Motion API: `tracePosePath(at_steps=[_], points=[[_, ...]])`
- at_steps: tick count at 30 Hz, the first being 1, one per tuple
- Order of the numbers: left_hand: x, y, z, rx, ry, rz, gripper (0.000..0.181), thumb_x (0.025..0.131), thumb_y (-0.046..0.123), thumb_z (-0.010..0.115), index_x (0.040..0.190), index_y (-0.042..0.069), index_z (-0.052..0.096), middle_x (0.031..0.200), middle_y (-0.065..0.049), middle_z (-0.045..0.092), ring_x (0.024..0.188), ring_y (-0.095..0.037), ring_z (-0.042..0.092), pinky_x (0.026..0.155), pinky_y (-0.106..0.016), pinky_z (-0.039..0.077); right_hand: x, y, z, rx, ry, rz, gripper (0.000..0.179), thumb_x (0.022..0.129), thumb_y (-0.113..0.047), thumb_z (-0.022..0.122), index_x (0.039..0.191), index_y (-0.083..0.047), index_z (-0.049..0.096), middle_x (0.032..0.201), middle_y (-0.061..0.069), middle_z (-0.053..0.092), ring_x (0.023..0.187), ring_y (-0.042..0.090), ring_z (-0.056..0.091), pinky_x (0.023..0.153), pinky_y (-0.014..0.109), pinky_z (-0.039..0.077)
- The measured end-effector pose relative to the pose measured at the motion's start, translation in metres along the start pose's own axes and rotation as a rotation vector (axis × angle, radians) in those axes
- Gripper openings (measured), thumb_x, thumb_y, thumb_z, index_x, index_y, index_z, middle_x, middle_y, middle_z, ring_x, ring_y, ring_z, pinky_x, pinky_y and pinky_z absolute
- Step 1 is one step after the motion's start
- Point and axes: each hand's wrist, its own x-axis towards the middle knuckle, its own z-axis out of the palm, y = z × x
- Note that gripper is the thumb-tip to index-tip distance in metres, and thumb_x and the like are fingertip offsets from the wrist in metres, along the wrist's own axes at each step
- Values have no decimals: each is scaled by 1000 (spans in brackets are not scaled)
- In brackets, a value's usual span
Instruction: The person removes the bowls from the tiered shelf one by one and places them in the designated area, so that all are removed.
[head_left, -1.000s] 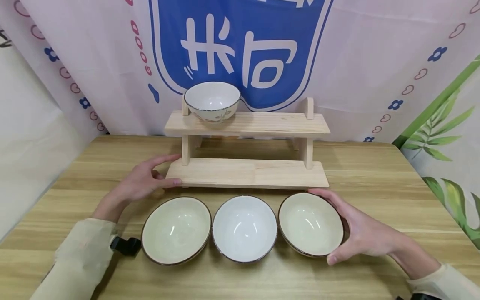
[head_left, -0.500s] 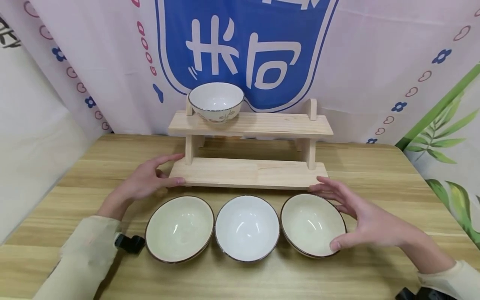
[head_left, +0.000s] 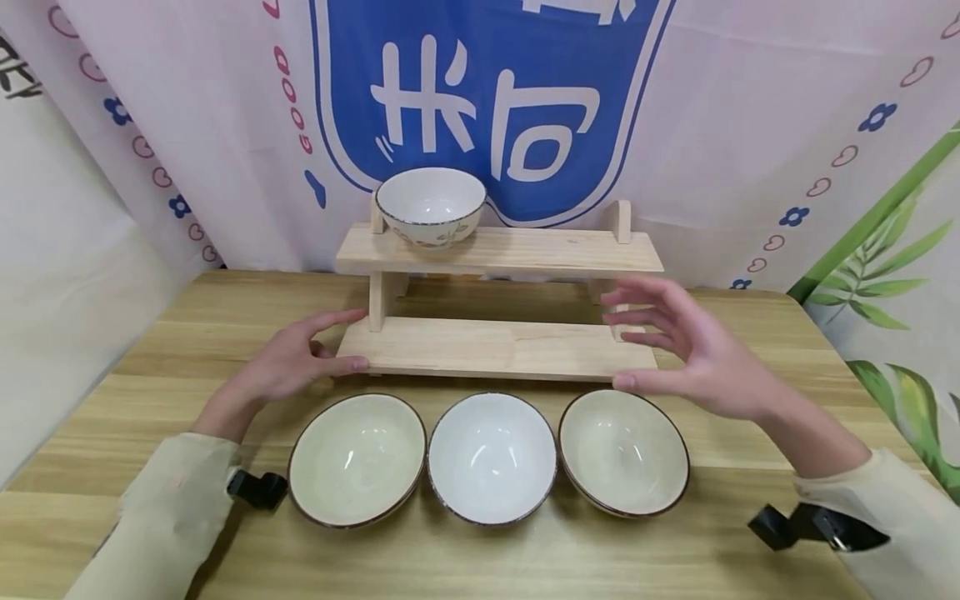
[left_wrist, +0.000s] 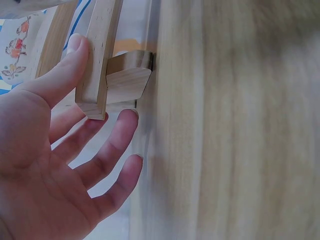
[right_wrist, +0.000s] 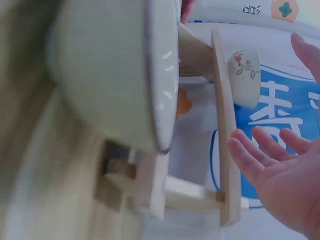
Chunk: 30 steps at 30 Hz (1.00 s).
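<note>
A two-tier wooden display rack (head_left: 487, 348) stands on the table. My left hand (head_left: 281, 364) grips the left end of its lower board, thumb (left_wrist: 70, 70) on one face and fingers curled past the other side. My right hand (head_left: 697, 354) is raised in the air by the rack's right end, fingers spread and holding nothing. On the upper board, at the left, sits a white bowl with a floral outside (head_left: 431, 200). In front of the rack are a large cream bowl (head_left: 356, 462), a white bowl (head_left: 492, 458) and another cream bowl (head_left: 624, 454), side by side.
The wooden table (head_left: 757, 358) runs back to a printed curtain (head_left: 720, 150) behind the rack. Black wrist cameras (head_left: 258, 490) sit on both forearms. The row of bowls lies close to the rack's front edge.
My right hand has let go of the right cream bowl and moved up and away toward the rack's right end. My left hand stays on the rack; the bowls keep their places.
</note>
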Motion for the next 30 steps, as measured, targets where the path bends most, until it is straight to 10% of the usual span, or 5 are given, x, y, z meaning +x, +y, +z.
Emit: tracePosePath(at_steps=[13, 24, 30], points=[[-1, 3, -1, 0, -6, -8, 84, 97, 42, 81, 168, 25, 39, 75, 1, 49, 57, -9, 45, 52, -27, 40, 70, -16, 11, 31, 58, 191, 90, 93, -9, 84, 166, -15, 31, 161, 11, 48, 144, 31, 57, 121, 42, 47], [-1, 3, 0, 13, 4, -12, 84, 97, 43, 81, 168, 24, 40, 120, -17, 53, 61, -10, 48, 54, -27, 41, 111, -12, 26, 118, 98, 217, 97, 93, -19, 85, 169, -16, 25, 165, 8, 46, 145, 29, 56, 122, 48, 45], [-1, 2, 0, 9, 3, -9, 84, 97, 44, 81, 168, 25, 39, 116, -17, 53, 60, -10, 47, 54, -27, 41, 131, -8, 30, 115, 134, 225, 101, 91, -23, 87, 169, -16, 23, 166, 9, 45, 145, 27, 56, 124, 45, 43]])
